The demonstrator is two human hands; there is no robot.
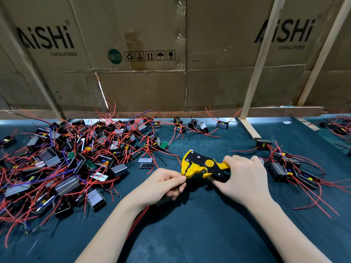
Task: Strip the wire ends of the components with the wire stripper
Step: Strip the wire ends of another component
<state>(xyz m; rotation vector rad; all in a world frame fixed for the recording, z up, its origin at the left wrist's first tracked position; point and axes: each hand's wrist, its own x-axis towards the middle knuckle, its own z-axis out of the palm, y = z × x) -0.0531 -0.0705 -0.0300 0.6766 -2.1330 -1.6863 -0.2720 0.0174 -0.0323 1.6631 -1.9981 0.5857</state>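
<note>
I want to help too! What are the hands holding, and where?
The right hand grips the yellow wire stripper by its handles. The left hand pinches a wire end at its jaws.

Light falls evenly from above onto my work mat, bright enough that my left hand and right hand look pale, each throwing only a soft, short shadow onto the mat beneath it. The cardboard wall behind sits dimmer and browner, and the wide lens bows it (the wooden slats lean outward toward the corners). The centre is sharp, while the red wires at the far left edge smear and the lower corners go soft.
</note>
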